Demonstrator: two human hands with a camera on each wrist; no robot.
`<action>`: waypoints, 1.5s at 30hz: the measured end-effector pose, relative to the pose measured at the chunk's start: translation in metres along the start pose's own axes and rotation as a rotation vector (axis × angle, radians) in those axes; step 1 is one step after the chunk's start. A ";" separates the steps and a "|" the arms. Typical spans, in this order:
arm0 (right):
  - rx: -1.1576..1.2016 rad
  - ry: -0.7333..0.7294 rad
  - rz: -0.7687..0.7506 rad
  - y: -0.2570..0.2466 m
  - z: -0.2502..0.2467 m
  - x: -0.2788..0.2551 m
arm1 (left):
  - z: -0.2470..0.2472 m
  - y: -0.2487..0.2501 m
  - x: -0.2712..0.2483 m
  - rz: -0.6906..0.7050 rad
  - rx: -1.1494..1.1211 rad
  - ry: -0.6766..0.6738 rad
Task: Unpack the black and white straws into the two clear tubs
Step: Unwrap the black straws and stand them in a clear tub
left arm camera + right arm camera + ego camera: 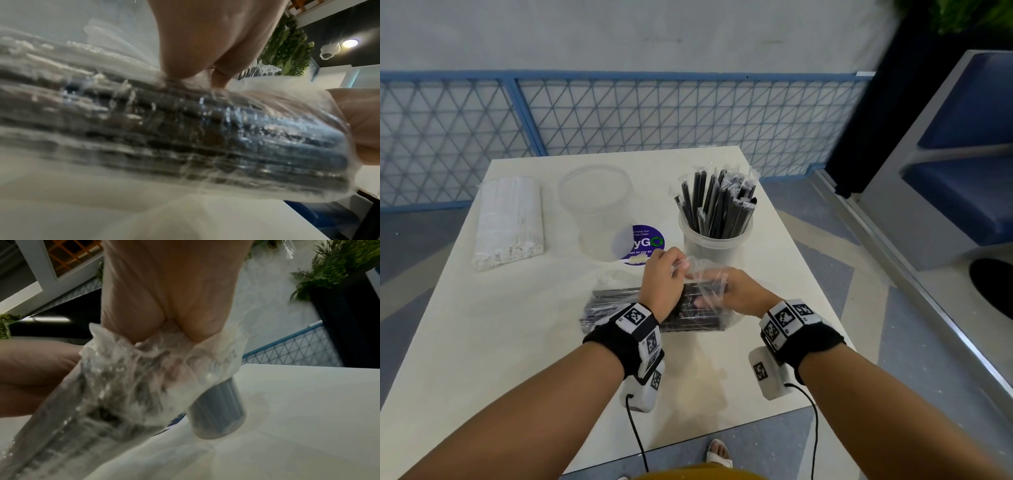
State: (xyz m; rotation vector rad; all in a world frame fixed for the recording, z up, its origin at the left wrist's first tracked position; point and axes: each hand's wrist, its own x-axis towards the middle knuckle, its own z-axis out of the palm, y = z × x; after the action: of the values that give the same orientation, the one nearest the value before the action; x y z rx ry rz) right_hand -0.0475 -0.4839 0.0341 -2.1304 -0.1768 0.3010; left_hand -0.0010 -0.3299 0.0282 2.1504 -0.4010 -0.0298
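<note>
1. Your left hand lay over the middle of the black pack, which lay flat on the table; its fingers were curled and pinched the loose clear wrap at the pack's open right end.
2. Your right hand met it from the other side, its fingers curled into the same wrap, part of the hand showing through the film. The two sets of fingertips were almost touching over the straws' ends.
3. In the right wrist view the wrap bunched up against your right hand, with dark straws blurred inside it.
4. In the left wrist view the pack ran across under your left hand; the picture was too blurred to show more.
5. Just beyond your fingers stood the right tub, full of upright black straws in clear sleeves.
6. Beyond your left fingers stood the left tub, with a purple sticker on the table beside its base.
7. Well left of that tub lay the white pack, flat on the table.
</note>
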 end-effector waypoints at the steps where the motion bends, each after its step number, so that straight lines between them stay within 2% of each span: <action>1: 0.012 0.032 -0.027 0.000 0.000 0.000 | -0.001 -0.001 0.002 0.002 0.007 -0.011; 4: 0.084 0.129 -0.066 0.000 -0.005 -0.001 | -0.004 -0.005 0.005 0.011 0.056 -0.075; 7: 0.186 0.151 -0.006 -0.009 -0.019 -0.010 | -0.009 -0.008 0.002 -0.019 0.134 -0.091; 9: 0.224 0.158 0.030 -0.011 -0.033 -0.017 | -0.015 -0.010 -0.001 -0.043 0.107 -0.121; 12: 0.294 0.201 0.038 -0.009 -0.052 -0.023 | -0.024 -0.007 -0.005 -0.058 0.075 -0.244; 15: 0.341 0.229 0.027 -0.013 -0.063 -0.026 | -0.024 -0.005 -0.007 -0.074 0.197 -0.413; 17: 0.362 0.240 0.019 -0.016 -0.067 -0.029 | -0.021 -0.006 -0.007 -0.070 0.221 -0.453; 20: 0.488 0.356 -0.013 -0.016 -0.066 -0.028 | -0.019 -0.006 -0.005 -0.074 0.075 -0.464; 23: 0.736 0.473 -0.027 -0.013 -0.055 -0.025 | -0.017 0.001 -0.004 -0.076 -0.042 -0.459; 26: 0.894 0.377 -0.045 -0.012 -0.041 -0.024 | -0.013 0.005 -0.002 -0.047 -0.080 -0.484; 30: 0.892 0.352 0.008 -0.012 -0.030 -0.024 | -0.009 0.004 -0.003 -0.040 -0.054 -0.530; 32: 0.911 0.386 0.054 -0.012 -0.031 -0.022 | -0.009 0.002 -0.004 -0.053 -0.052 -0.556; 36: 1.139 0.531 0.104 -0.017 -0.041 -0.019 | -0.009 0.000 -0.003 -0.079 -0.059 -0.610; 39: 1.236 0.461 0.042 -0.023 -0.037 -0.020 | -0.008 -0.002 -0.001 -0.091 -0.064 -0.644; 45: 1.057 0.413 0.090 -0.026 -0.032 -0.018 | -0.007 -0.011 -0.001 -0.106 -0.060 -0.689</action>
State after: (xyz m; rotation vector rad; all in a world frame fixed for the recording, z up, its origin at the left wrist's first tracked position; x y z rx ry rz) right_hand -0.0560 -0.5003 0.0751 -1.1064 0.2745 -0.0220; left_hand 0.0028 -0.3183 0.0231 2.0506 -0.6629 -0.8464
